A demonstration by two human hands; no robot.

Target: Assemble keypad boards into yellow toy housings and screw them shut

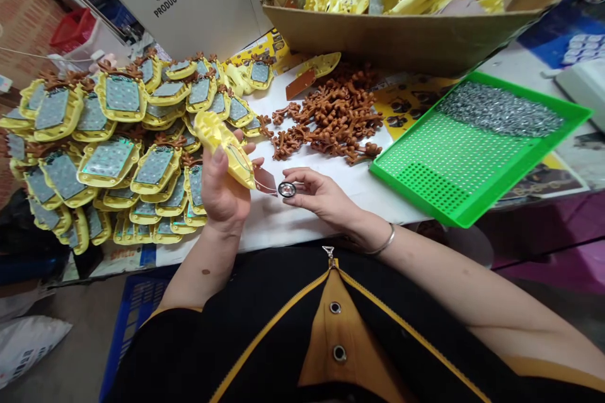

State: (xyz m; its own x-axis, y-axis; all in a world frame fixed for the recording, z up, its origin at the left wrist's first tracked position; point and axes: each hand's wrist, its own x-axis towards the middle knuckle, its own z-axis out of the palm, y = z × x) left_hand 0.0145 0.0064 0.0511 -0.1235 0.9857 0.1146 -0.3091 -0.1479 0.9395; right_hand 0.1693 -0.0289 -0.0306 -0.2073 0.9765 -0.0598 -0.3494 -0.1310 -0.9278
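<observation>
My left hand [224, 192] is closed round a yellow plastic shell [222, 145], its hollow side tilted toward my right. Thin wires run from the shell to a small round speaker [287, 189] with a black rim. My right hand [312, 192] pinches that speaker between thumb and fingers, a little above the white table top. A brown circuit board [265, 181] hangs by the wires between both hands. Just beyond them lies a heap of brown antler-shaped plastic pieces [331, 119].
Stacked yellow shells with grey boards [120, 97] fill the left side. A cardboard box [401, 34] of yellow shells stands at the back. On the right, a green tray [425, 195] holds many small screws [501, 107]. Another yellow shell [326, 64] lies near the box.
</observation>
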